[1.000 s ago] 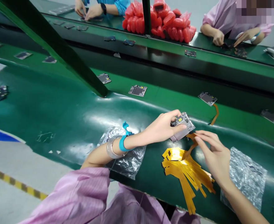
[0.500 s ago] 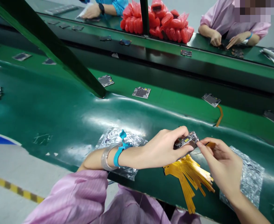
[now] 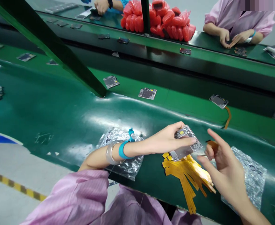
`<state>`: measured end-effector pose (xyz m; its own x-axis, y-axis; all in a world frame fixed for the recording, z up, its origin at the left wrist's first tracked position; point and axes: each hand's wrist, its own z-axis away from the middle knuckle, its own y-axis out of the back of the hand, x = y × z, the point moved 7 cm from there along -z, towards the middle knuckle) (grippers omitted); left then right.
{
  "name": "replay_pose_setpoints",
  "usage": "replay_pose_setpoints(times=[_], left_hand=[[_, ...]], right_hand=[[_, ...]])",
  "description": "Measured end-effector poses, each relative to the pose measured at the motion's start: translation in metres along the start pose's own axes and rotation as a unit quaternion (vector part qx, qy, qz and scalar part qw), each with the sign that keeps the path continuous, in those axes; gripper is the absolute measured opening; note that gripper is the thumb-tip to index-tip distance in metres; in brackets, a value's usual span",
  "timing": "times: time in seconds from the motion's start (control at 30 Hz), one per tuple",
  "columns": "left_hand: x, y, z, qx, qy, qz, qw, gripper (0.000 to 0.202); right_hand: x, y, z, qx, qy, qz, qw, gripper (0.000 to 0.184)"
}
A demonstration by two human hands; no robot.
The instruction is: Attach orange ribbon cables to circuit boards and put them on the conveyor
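My left hand (image 3: 167,140) grips a small circuit board (image 3: 186,144) with metal shields, held above the green bench. My right hand (image 3: 223,165) hovers just to the right of the board, fingers apart, with an orange flex strip (image 3: 212,144) pinched near the thumb. Beneath both hands lies a fanned pile of orange flex strips (image 3: 189,176). A blue wrist strap (image 3: 124,147) and a clear bangle circle my left wrist.
Silver foil bags lie under my left forearm (image 3: 120,150) and at the right (image 3: 249,175). Several circuit boards ride the green conveyor (image 3: 189,106), one (image 3: 218,101) with an orange strip attached. Red bags (image 3: 165,20) are piled on the far bench, where other people's hands work.
My right hand has drawn back from the board and spread its fingers. My left hand has tilted the board flatter, showing its top face.
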<state>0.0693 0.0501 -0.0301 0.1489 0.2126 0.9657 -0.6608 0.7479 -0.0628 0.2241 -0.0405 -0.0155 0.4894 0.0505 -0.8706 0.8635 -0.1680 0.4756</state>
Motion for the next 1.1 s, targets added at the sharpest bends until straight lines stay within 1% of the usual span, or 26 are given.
replay_pose_setpoints(times=[0.03, 0.07, 0.13, 0.2, 0.23, 0.27, 0.3, 0.37, 0.43, 0.53, 0.63, 0.7, 0.83, 0.9, 1.0, 1.07, 1.1], left_hand=[[-0.003, 0.001, -0.003, -0.008, 0.020, 0.021, 1.000, 0.032], [-0.005, 0.001, -0.005, -0.016, 0.034, 0.031, 0.999, 0.035], [-0.004, 0.001, -0.005, -0.036, 0.037, 0.025, 0.998, 0.038], [-0.001, 0.000, -0.003, -0.057, 0.024, 0.001, 0.998, 0.038], [0.001, -0.001, -0.001, -0.065, 0.019, -0.014, 0.998, 0.036], [0.002, -0.001, 0.001, -0.069, 0.016, -0.028, 0.997, 0.035], [0.003, -0.001, 0.003, -0.072, 0.014, -0.042, 0.996, 0.033], [0.005, -0.002, 0.007, -0.077, 0.016, -0.063, 0.995, 0.028], [0.006, -0.004, 0.009, -0.083, 0.027, -0.074, 0.993, 0.025], [0.009, -0.004, 0.010, -0.087, 0.035, -0.107, 0.990, 0.024], [0.009, -0.005, 0.011, -0.091, 0.039, -0.135, 0.986, 0.025], [0.007, -0.006, 0.012, -0.095, 0.052, -0.123, 0.987, 0.025], [0.002, -0.008, 0.014, -0.100, 0.077, -0.097, 0.987, 0.032], [0.002, -0.008, 0.013, -0.091, 0.072, -0.100, 0.988, 0.032], [0.001, -0.008, 0.011, -0.069, 0.054, -0.118, 0.989, 0.033], [-0.003, -0.009, 0.009, -0.059, 0.055, -0.133, 0.988, 0.034], [-0.006, -0.009, 0.008, -0.057, 0.057, -0.138, 0.987, 0.034]], right_hand=[[0.002, 0.000, 0.001, -0.025, -0.031, -0.025, 0.999, 0.048], [0.004, -0.001, 0.002, -0.046, -0.061, -0.049, 0.996, 0.048], [0.006, -0.001, 0.004, -0.074, -0.113, -0.094, 0.986, 0.034], [0.006, -0.003, 0.006, -0.101, -0.152, -0.124, 0.975, 0.017], [0.006, -0.005, 0.006, -0.116, -0.168, -0.131, 0.970, 0.016], [0.006, -0.006, 0.007, -0.124, -0.186, -0.130, 0.966, 0.020], [0.006, -0.006, 0.008, -0.123, -0.200, -0.126, 0.964, 0.024], [0.006, -0.003, 0.008, -0.104, -0.224, -0.113, 0.962, 0.025], [0.004, -0.001, 0.008, -0.091, -0.227, -0.106, 0.964, 0.026], [0.001, -0.002, 0.009, -0.107, -0.222, -0.098, 0.964, 0.027], [0.004, -0.003, 0.012, -0.119, -0.249, -0.082, 0.958, 0.030], [0.006, -0.003, 0.014, -0.130, -0.267, -0.077, 0.952, 0.033], [0.004, -0.007, 0.012, -0.175, -0.231, -0.075, 0.954, 0.031], [0.005, -0.008, 0.013, -0.177, -0.243, -0.084, 0.950, 0.031], [0.009, -0.009, 0.017, -0.171, -0.296, -0.100, 0.935, 0.034], [0.010, -0.012, 0.019, -0.182, -0.303, -0.100, 0.930, 0.035], [0.009, -0.013, 0.019, -0.190, -0.295, -0.099, 0.931, 0.035]])
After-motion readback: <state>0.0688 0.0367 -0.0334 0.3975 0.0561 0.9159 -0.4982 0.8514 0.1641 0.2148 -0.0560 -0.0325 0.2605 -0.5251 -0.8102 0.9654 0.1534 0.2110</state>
